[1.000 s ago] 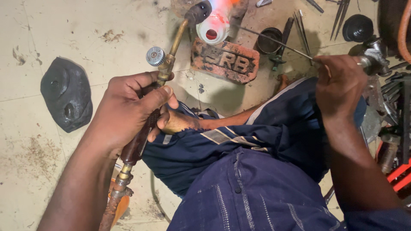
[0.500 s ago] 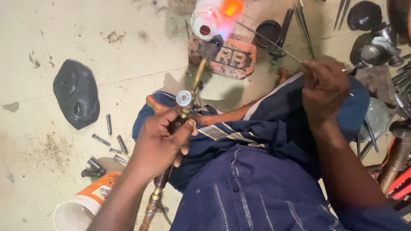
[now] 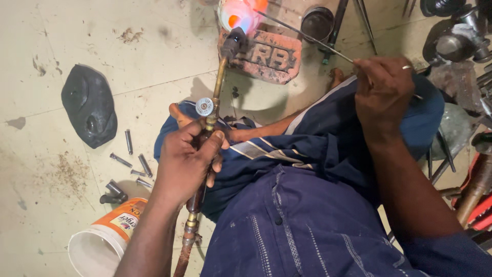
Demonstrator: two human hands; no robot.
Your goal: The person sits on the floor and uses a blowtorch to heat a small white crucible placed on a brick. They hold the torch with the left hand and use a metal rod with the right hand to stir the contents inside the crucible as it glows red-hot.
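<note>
My left hand (image 3: 187,159) grips a brass gas torch (image 3: 213,100) by its handle, a round valve knob just above my fingers. The torch tip points up at a glowing white and orange workpiece (image 3: 240,13) that sits on a red brick (image 3: 266,56) on the floor. My right hand (image 3: 383,92) pinches a thin metal filler rod (image 3: 307,36) whose far end reaches into the glow. Both forearms rest over my blue-clothed legs.
A black rubber piece (image 3: 89,110) lies on the concrete floor at left, with several small bolts (image 3: 128,164) below it. An orange and white plastic tub (image 3: 105,238) lies on its side at the bottom left. Metal parts and tools (image 3: 456,41) crowd the right side.
The view has shifted so the brick and glow sit higher in frame. My left hand and torch have moved right and lower, and the tub and bolts have come into view.
</note>
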